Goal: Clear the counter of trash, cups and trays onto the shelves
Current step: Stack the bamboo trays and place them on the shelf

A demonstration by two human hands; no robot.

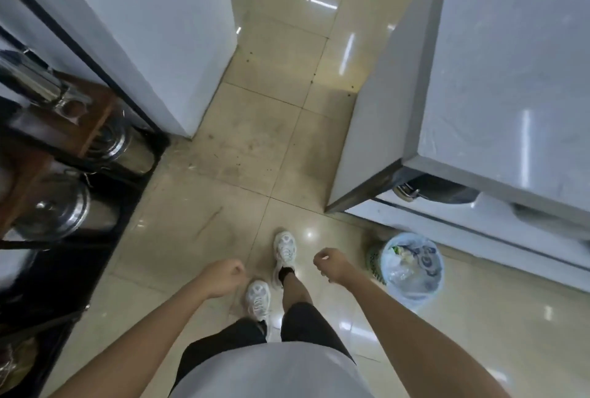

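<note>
Low over the floor (249,155), left hand (223,278) and right hand (332,265) loosely curled with an empty grip, bin (412,270) just beside the right, counter (510,84) farther off on the right, bare of visible trash.

White shirt (274,372), black shorts (306,321), white sneakers (285,249), black sock (286,273).

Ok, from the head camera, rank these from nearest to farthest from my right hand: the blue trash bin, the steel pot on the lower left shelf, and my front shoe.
From the right hand:
1. Front shoe, just to the hand's left on the floor.
2. Blue trash bin, to the hand's right, beside the white counter.
3. Steel pot, far left on the dark shelves.
</note>
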